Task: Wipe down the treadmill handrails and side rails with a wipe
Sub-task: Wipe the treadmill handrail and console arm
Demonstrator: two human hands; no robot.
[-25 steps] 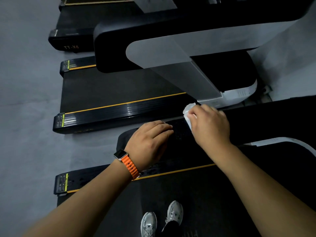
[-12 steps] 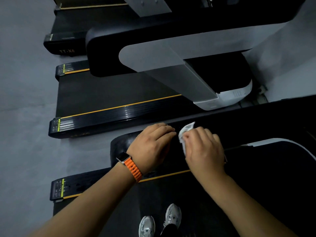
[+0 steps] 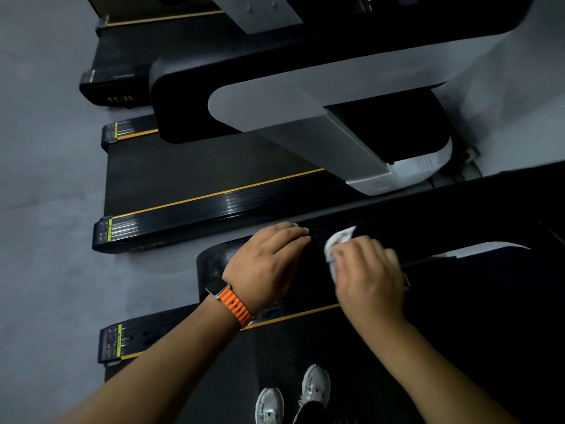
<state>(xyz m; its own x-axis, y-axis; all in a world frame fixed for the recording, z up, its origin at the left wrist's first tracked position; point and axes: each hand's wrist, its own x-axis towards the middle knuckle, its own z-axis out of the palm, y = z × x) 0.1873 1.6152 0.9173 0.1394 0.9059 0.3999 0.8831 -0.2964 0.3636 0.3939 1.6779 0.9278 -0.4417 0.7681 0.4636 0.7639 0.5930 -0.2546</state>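
The wipe (image 3: 339,240) is gripped under the curled fingers of the right hand (image 3: 370,276) on the black handrail (image 3: 214,264), just beside the straight, relaxed fingertips of the left hand (image 3: 269,264), which is laid flat on it.

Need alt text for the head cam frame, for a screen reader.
A person's right hand holds a white wipe against a black treadmill handrail, while the left hand, wearing an orange-strapped watch, rests on the rail beside it. Grey sneakers stand on the belt; more treadmills sit beyond.
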